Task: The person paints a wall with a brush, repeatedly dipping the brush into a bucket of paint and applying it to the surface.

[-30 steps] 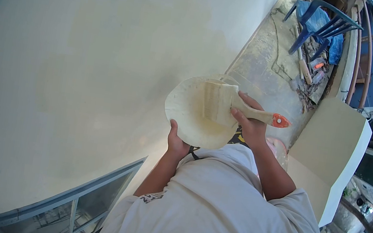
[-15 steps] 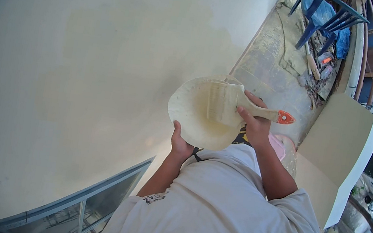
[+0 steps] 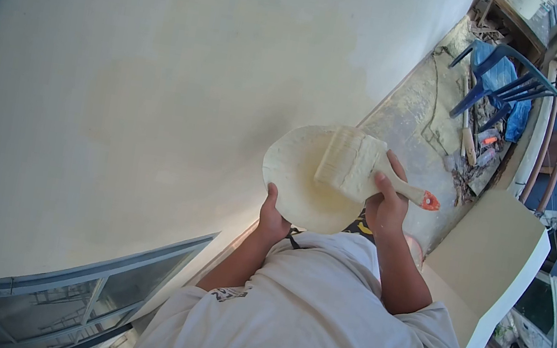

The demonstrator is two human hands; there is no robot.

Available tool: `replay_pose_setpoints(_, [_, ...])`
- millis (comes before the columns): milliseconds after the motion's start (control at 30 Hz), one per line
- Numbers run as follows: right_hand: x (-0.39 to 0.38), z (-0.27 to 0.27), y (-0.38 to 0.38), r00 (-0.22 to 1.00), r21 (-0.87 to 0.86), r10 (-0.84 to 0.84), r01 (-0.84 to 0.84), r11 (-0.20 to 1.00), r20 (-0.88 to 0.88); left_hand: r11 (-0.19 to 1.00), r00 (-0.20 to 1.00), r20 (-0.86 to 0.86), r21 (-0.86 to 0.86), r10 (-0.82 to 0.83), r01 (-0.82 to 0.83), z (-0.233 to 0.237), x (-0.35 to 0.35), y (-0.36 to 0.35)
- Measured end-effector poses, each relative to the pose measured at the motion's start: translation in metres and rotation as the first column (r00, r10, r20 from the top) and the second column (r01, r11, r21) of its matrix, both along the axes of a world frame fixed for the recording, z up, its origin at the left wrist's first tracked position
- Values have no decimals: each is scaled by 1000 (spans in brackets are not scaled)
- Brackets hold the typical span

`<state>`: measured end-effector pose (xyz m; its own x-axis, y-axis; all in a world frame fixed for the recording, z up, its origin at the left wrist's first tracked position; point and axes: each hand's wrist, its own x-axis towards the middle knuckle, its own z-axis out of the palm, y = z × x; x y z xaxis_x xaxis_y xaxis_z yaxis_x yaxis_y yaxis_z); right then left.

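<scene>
My left hand (image 3: 274,215) grips the near left rim of a round, shallow paint bowl (image 3: 294,165), thumb on top and fingers hidden underneath. Pale cream paint coats its inside, with a yellowish patch in the middle. My right hand (image 3: 389,201) is closed around a wide paintbrush (image 3: 352,163), whose bristles are thick with cream paint. The brush lies over the right side of the bowl, its orange-red handle tip pointing right. To the left and ahead is a pale wall (image 3: 222,72) with a darker, damp-looking patch.
A blue plastic chair (image 3: 505,82) with a blue sheet stands on the stained floor (image 3: 412,122) at upper right, near debris. A low cream ledge (image 3: 491,242) runs along my right. At lower left is a grey-framed window (image 3: 96,284).
The brush has turned slightly and shifted over the bowl's right rim, its bristles now showing thicker paint. The camera view has swung, so the chair and floor sit lower.
</scene>
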<state>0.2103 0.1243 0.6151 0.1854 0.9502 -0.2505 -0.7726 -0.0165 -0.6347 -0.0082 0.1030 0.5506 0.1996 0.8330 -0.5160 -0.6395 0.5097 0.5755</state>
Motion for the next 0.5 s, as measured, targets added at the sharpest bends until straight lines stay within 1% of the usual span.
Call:
replay_pose_setpoints(33, [-3, 9, 8, 997, 43, -55, 57, 997, -50, 1000, 1000, 4, 7, 10, -10, 1, 0, -1])
replay_pose_setpoints(67, [-7, 19, 18, 988, 80, -110, 119, 990, -105, 999, 1000, -4, -41, 17, -18, 2, 0, -2])
replay_pose_setpoints(100, [-10, 30, 29, 989, 84, -104, 113, 990, -105, 996, 1000, -12, -88, 23, -24, 4, 0, -3])
replay_pose_setpoints(167, [-18, 55, 59, 968, 192, -194, 224, 956, -162, 995, 1000, -17, -98, 24, -26, 8, 0, -5])
replay_pose_setpoints(200, [-24, 68, 73, 968, 196, -192, 223, 955, -163, 993, 1000, -24, -112, 20, -22, 10, 0, -5])
replay_pose_setpoints(267, [-36, 93, 99, 963, 278, -214, 254, 927, -166, 994, 1000, -27, -112, 10, -13, 12, 0, -7])
replay_pose_setpoints(300, [-43, 105, 111, 963, 282, -212, 253, 925, -170, 994, 1000, -27, -114, 1, -4, 13, -1, -8])
replay_pose_setpoints(367, [-55, 125, 133, 956, 388, -220, 282, 877, -196, 993, 999, -28, -120, 17, -20, 12, -2, -9])
replay_pose_setpoints(400, [-61, 134, 143, 956, 388, -216, 279, 879, -197, 991, 999, -25, -131, 30, -34, 11, -4, -10])
replay_pose_setpoints(467, [-70, 147, 160, 938, 454, -245, 334, 826, -245, 991, 999, -16, -126, 42, -44, 6, -9, -13])
replay_pose_setpoints(500, [-73, 144, 164, 941, 455, -239, 327, 828, -241, 992, 999, -4, -119, 51, -51, 3, -11, -14])
